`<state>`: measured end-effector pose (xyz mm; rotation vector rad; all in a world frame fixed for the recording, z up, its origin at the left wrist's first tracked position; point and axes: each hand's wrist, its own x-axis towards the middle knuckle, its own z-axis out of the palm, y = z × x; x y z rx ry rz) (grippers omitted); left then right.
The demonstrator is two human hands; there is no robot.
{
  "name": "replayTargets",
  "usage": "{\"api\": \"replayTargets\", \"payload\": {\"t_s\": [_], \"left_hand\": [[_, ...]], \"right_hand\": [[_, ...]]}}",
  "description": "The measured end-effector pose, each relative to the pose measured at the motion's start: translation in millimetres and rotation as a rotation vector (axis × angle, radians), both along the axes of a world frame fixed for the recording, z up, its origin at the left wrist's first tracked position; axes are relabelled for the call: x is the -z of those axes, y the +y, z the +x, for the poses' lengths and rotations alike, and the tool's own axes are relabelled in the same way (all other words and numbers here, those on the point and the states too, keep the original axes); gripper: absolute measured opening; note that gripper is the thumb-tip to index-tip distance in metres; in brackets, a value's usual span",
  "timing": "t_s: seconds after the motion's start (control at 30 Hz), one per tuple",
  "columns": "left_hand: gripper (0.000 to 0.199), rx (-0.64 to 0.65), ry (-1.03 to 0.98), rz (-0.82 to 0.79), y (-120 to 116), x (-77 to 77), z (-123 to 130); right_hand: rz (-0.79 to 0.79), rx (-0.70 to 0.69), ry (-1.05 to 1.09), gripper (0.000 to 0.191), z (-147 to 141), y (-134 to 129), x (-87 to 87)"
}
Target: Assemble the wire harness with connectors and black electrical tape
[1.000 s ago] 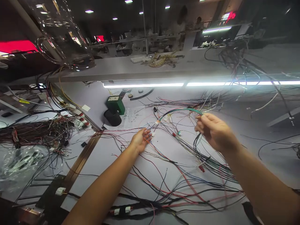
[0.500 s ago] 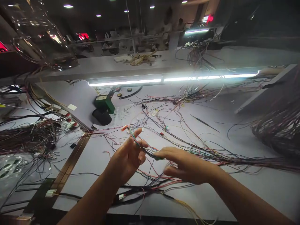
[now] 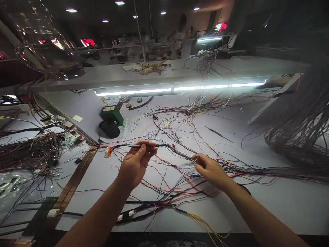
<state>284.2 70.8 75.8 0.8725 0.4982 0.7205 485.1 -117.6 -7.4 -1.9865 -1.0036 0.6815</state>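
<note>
My left hand (image 3: 136, 163) is closed around a thin bundle of dark and coloured wires (image 3: 166, 146) above the middle of the white table. Out of its left side the bundle runs to an orange and white connector (image 3: 108, 152). To the right, my right hand (image 3: 207, 168) has its fingers curled and pressed together at the same wires, thumb below. Under both hands lie loose red and black wires (image 3: 164, 187). A thicker black harness (image 3: 141, 207) with white connectors lies nearer the front edge.
A green box (image 3: 112, 115) and a black cylinder (image 3: 109, 129) stand at the back left. Tweezers (image 3: 218, 133) lie right of centre. Large wire bundles are at the far left and right. A lit tube (image 3: 133, 92) hangs under the shelf (image 3: 110, 73).
My left hand has closed on the wires, and the orange connector now sticks out to its left. My right hand has moved right along the bundle, fingers more curled. The view has shifted slightly.
</note>
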Motion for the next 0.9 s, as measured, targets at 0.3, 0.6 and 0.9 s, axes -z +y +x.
{"api": "replayTargets", "payload": {"t_s": [0.3, 0.6, 0.9], "left_hand": [[0.023, 0.213, 0.019, 0.119, -15.4, 19.6, 63.6], [0.027, -0.03, 0.223, 0.089, 3.6, 26.7, 71.5], [0.021, 0.194, 0.056, -0.128, 20.9, 27.0, 56.3]], "right_hand": [[0.345, -0.218, 0.476, 0.025, -16.0, 68.7, -78.1], [0.354, -0.009, 0.174, 0.012, 4.9, 84.8, -38.7], [0.258, -0.095, 0.007, 0.056, -13.7, 121.0, 0.9]]}}
